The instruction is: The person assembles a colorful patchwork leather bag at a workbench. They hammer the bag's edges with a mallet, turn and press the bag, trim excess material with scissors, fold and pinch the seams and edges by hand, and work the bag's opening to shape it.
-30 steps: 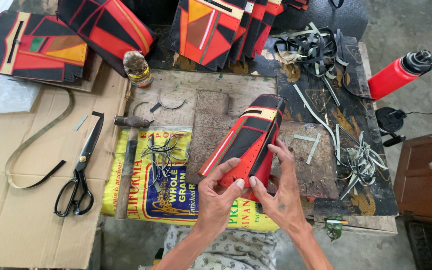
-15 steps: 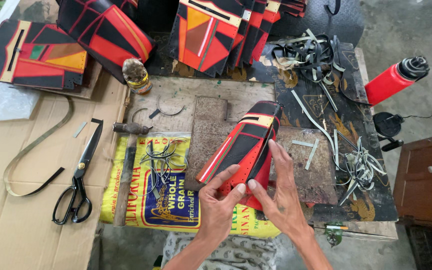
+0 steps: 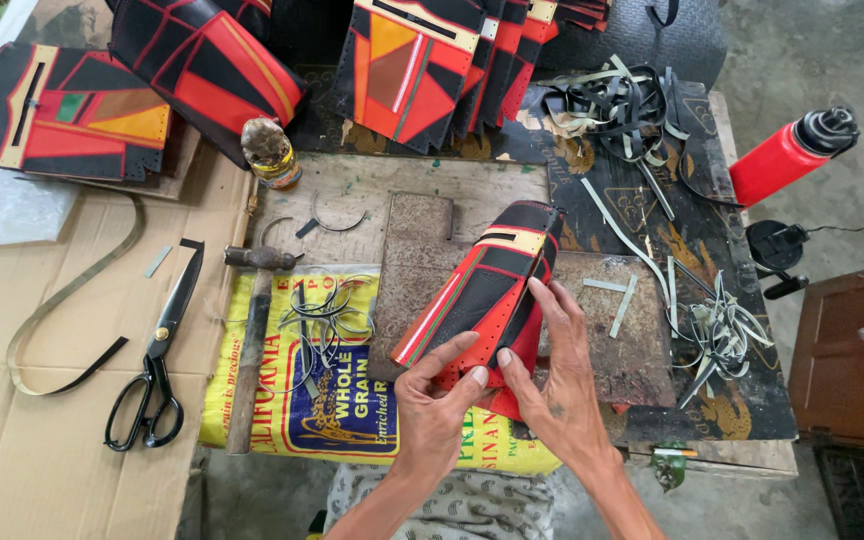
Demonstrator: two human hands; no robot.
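Both your hands are clamped on the near end of the red-and-black panel (image 3: 487, 290) — left hand (image 3: 437, 405) pinching its perforated edge from below, right hand (image 3: 552, 385) flat along its right side. It lies folded on the rusty plate (image 3: 632, 350), angled away from you. Keep the punched edges aligned as you press — thumbs close together, the fold square, the far end resting on the plate.

Patchwork piece (image 3: 487, 300) lower end hidden behind right hand (image 3: 552, 385).
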